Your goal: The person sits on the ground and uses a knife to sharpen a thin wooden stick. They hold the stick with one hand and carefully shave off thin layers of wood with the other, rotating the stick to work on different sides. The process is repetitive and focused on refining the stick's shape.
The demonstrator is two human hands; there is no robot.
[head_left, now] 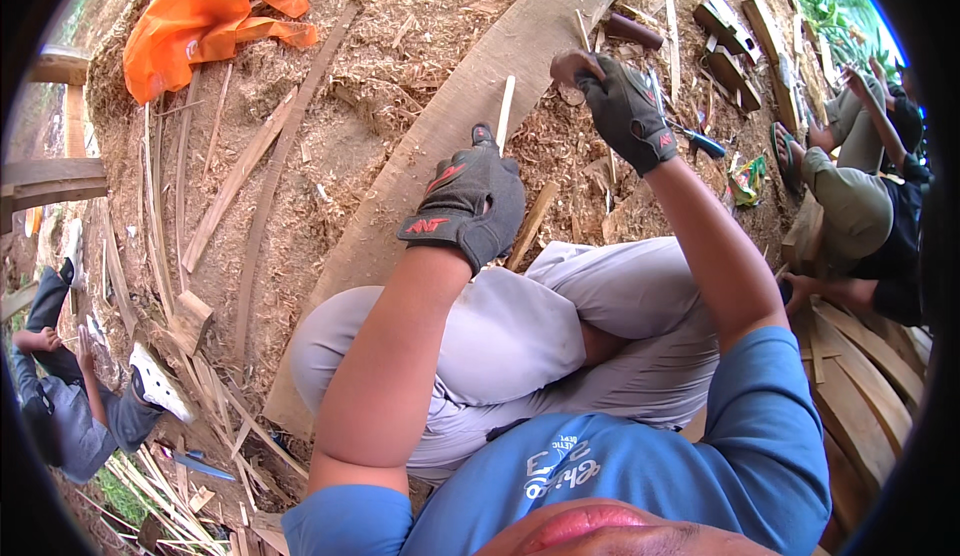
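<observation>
My left hand (468, 198), in a dark grey glove, is closed round a slim pale wooden strip (506, 111), which sticks out past the fingers. Beneath that hand runs a long, wide plank (440, 116), lying at a slant on the ground. To the right, my right hand (630, 114), gloved the same way, is raised near the plank's far end. A brown, rounded piece (577, 66) that looks like wood is gripped in it; the fingers hide part of it, so its kind cannot be made out.
Wood shavings cover the ground. An orange bag (195, 26) lies at far left, near loose wooden strips (240, 196). Right of my right hand are a dark-handled tool (703, 143) and wooden blocks (735, 78). People sit at left (75, 396) and right (860, 196); curved boards (860, 376) lie at lower right.
</observation>
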